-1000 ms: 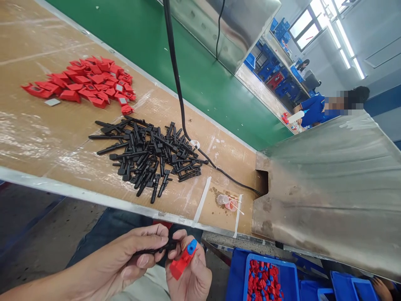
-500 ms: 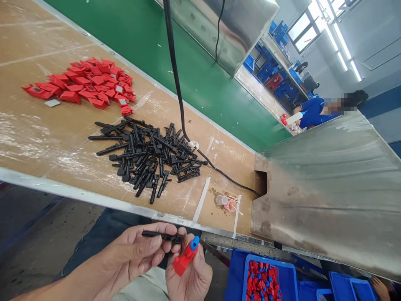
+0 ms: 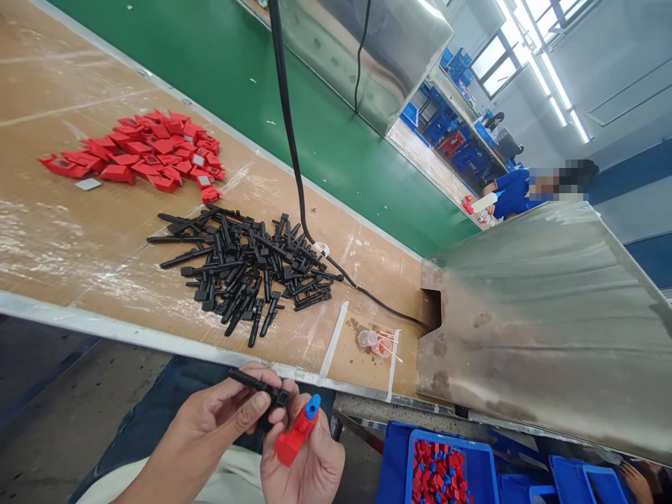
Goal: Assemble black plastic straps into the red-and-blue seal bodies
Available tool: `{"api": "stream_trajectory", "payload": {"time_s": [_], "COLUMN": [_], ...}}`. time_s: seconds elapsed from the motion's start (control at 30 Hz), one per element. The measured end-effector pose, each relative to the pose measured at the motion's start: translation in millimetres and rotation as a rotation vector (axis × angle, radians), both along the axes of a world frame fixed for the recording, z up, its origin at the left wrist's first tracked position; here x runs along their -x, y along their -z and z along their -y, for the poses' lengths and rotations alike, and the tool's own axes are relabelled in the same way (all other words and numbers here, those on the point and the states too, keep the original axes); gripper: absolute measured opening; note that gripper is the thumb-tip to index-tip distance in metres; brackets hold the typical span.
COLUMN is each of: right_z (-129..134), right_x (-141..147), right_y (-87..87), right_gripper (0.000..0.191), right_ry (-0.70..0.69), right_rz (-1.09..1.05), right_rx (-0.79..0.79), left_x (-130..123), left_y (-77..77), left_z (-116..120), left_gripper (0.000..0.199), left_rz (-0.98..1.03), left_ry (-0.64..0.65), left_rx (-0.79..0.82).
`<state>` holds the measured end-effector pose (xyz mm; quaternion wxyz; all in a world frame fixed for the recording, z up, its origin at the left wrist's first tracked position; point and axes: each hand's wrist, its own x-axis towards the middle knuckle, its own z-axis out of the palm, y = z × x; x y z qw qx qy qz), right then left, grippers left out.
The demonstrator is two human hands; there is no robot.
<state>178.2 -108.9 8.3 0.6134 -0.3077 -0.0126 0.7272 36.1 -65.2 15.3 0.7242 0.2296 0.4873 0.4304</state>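
My left hand (image 3: 210, 427) is closed on a black plastic stick-shaped part (image 3: 252, 380), its square head pointing right. Close beside it, my right hand (image 3: 323, 465) grips a red plastic piece (image 3: 292, 439) with a blue tip (image 3: 313, 407). The two parts are near each other; whether they touch I cannot tell. Both hands are just off the front edge of the bench (image 3: 42, 196). On the bench lies a heap of similar black parts (image 3: 246, 259), with a pile of red pieces (image 3: 141, 150) farther left.
Small clear cups (image 3: 367, 339) and cotton swabs (image 3: 391, 337) stand between tape strips. A black cable (image 3: 294, 140) runs to a metal panel (image 3: 525, 329) at right. Below, a blue bin (image 3: 480, 462) holds red-and-blue pieces. A person in blue (image 3: 512, 196) sits beyond.
Both hands, still holding their parts, have shifted slightly left in view. The black part now slants more, its head lower on the right. The bench piles look unchanged.
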Motion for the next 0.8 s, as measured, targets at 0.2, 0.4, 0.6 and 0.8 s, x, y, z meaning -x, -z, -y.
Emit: {"api": "stream_trajectory", "payload": {"time_s": [0.2,0.4,0.6,0.8], "right_z": [-5.8,-18.5,-20.9,-15.3], "right_x": [6.8,10.8,15.3,14.6], "right_y": [6.4,-18.4,-20.9,-15.2], "right_gripper": [0.028,0.037,0.042,0.042], "right_ry": [0.072,0.01,-0.055,-0.039], "right_rz": [0.056,0.161,0.271,0.345], "right_rx": [-0.044,0.035,-0.023,-0.011], "left_x": [15.6,24.2,16.8,22.4], "left_y": [15.5,6.2,-5.7,12.2], "left_z": [-7.6,-18.9,-15.7,-5.3], "left_gripper": [0.05,0.049,0.049,0.046], "left_rz": [-0.064,0.099,0.202,0.122], "left_ry": [-0.027,0.084,0.094,0.167], "left_rx": [-0.045,-0.063,-0.049,-0.116]}}
